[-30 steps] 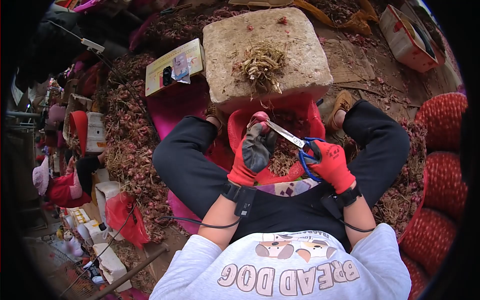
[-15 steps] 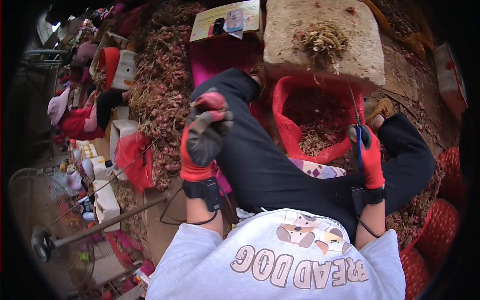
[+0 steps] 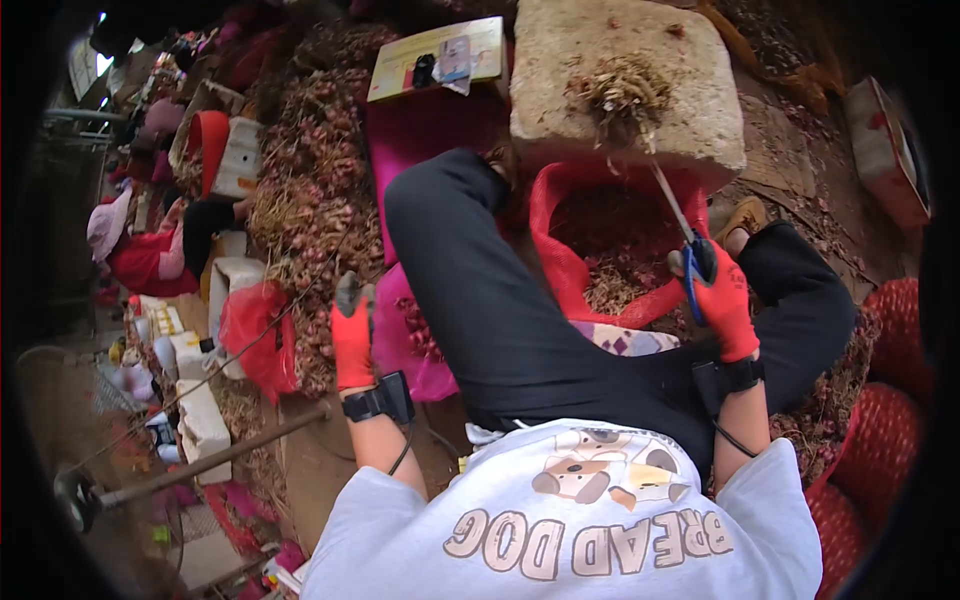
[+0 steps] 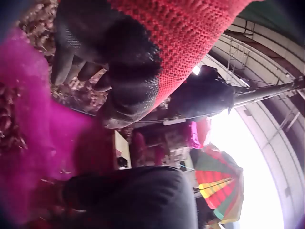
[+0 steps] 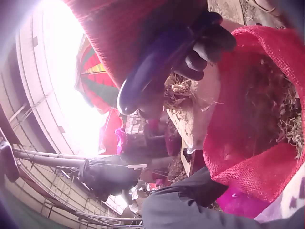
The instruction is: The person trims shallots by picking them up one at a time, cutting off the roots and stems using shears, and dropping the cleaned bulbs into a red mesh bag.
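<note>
Gloved in red and black, the left hand (image 3: pixel 352 335) is beside the heap of red onions with dry stalks (image 3: pixel 315 190) and a magenta bag (image 3: pixel 415 365). Its fingers (image 4: pixel 78 67) hang loosely bent in the left wrist view, with nothing visibly held. The right hand (image 3: pixel 725 310) grips the blue-handled scissors (image 3: pixel 671 195), blades pointing up and left towards the pale block (image 3: pixel 555 110). The blue handle (image 5: pixel 150 69) shows against the glove in the right wrist view. Dry trimmings (image 3: pixel 630 85) lie on the block, above the red mesh bag (image 3: pixel 558 260).
A box with a phone (image 3: pixel 455 60) on it stands left of the block. A person in a pink hat (image 3: pixel 108 225) sits at far left, near a metal pole (image 3: pixel 225 452). Full red sacks (image 3: pixel 880 440) are at right, below a white box (image 3: pixel 885 150).
The onion formerly in the left hand is no longer visible there; that hand has moved left and down to the heap. The right hand, still holding the scissors, has moved away from the left hand.
</note>
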